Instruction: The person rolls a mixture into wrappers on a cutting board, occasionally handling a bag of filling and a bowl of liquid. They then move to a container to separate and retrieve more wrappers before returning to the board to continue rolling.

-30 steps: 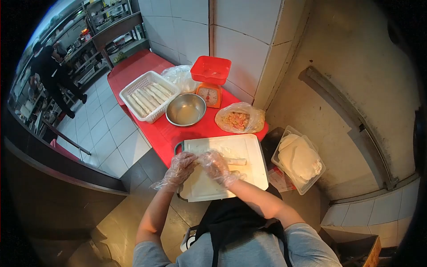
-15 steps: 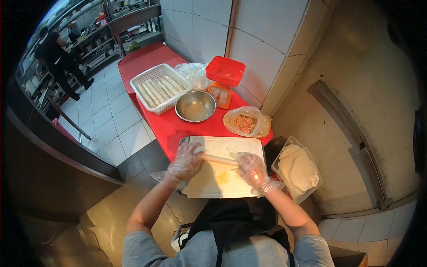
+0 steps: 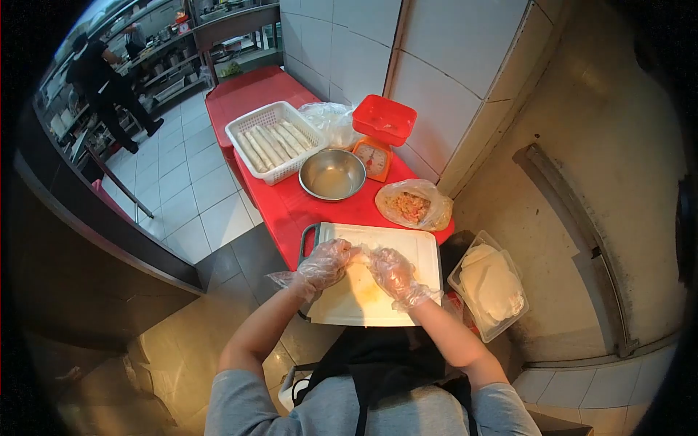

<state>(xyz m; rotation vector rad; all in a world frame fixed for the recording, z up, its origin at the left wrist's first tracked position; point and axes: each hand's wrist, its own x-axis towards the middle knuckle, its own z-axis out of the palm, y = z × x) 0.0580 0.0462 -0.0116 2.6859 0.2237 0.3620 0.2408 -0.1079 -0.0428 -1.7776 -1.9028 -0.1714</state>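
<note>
the left hand (image 3: 327,265) and right hand (image 3: 395,272) have drawn closer together over the white board (image 3: 356,309); half a second ago a pale roll lay stretched between them, and now only a short pale piece (image 3: 361,251) shows at their fingertips, so the handling seems to centre on a small part rather than the whole length; the fingers of both hands curl inward, but i cannot tell whether either grips the piece or merely touches it; loose, shiny gloves blur the contact, and palms and knuckles hide what lies beneath; the filling (image 3: 413,207) is partly covered by its bag (image 3: 435,211).
</note>
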